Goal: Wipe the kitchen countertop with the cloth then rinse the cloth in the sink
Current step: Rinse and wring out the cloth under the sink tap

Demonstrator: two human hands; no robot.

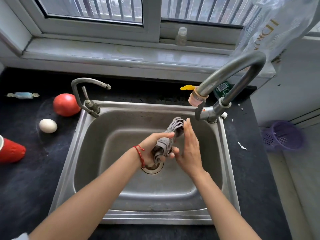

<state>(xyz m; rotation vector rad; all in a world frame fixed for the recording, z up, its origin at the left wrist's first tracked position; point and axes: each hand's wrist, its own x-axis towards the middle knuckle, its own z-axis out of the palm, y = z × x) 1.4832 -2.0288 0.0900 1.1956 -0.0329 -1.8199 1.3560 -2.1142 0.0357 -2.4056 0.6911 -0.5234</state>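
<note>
Head view: left hand [156, 147] grips cloth [168, 135] mid-sink [90, 135], clear of walls.

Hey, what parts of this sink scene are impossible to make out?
Head view only:
- Drain: mostly covered by the left hand and gray cloth.
- Red paper cup: cut off by the left edge.
- Green bottle: mostly behind the tall faucet.
- Running water: none discernible.
</note>
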